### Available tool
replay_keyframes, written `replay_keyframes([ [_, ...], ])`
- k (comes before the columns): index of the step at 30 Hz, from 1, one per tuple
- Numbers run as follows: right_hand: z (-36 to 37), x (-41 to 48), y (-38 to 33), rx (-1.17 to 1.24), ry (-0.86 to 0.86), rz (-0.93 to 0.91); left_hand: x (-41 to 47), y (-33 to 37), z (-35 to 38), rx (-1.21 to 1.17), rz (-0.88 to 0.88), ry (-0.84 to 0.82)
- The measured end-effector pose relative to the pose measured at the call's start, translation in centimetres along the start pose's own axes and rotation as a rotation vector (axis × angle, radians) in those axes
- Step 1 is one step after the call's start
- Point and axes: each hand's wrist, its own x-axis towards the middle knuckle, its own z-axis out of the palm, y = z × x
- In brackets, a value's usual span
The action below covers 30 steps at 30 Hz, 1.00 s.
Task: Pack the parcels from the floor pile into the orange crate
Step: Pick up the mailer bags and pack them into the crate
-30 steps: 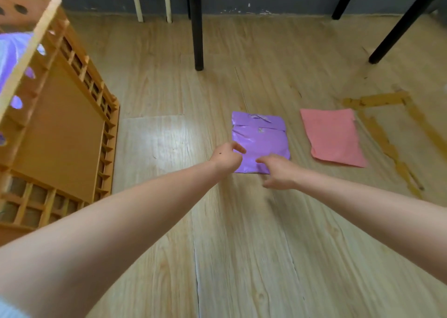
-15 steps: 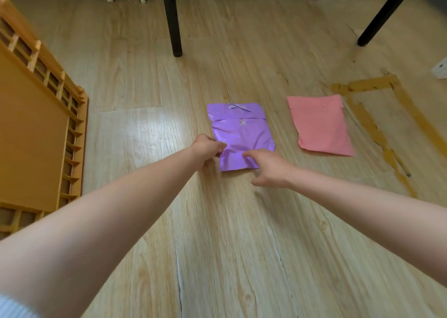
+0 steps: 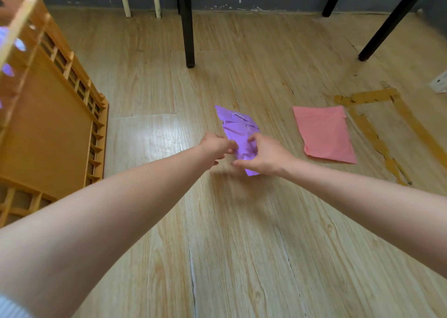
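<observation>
A purple parcel (image 3: 238,130) is lifted off the wooden floor and crumpled, tilted with its far corner pointing away. My left hand (image 3: 216,147) pinches its near left edge. My right hand (image 3: 264,154) grips its near right side, with a purple corner poking out below the fingers. A flat pink parcel (image 3: 324,134) lies on the floor to the right, apart from both hands. The orange crate (image 3: 48,114) stands at the left, and purple plastic shows through the holes in its upper wall.
Black table legs (image 3: 188,27) stand on the floor beyond the parcels, with another leg (image 3: 389,25) at the far right. Yellow tape strips (image 3: 377,134) mark the floor right of the pink parcel. A white object (image 3: 439,83) sits at the right edge.
The purple parcel lay flat on the floor; both hands closed on its near edge and it now hangs crumpled between them, raised off the floor. The pink parcel has not moved.
</observation>
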Motion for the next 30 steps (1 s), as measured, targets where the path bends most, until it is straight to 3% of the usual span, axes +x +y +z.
replay_keyframes([
  [10, -0.9, -0.3, -8.3, -0.202, 0.104, -0.092, -4.7, 1.2, -5.2, 0.109, 0.161, 0.125],
  [18, -1.8, -0.6, -15.0, -0.306, 0.180, -0.169, -8.1, 2.4, -10.0, 0.107, 0.177, 0.253],
  [24, -5.3, -0.5, -18.1, -0.123, 0.223, -0.147, -10.6, 2.5, -14.3, -0.054, 0.241, 0.199],
  [30, -8.0, -0.8, -23.0, 0.238, 0.468, -0.344, -12.5, 3.2, -19.2, -0.220, 0.299, 0.084],
])
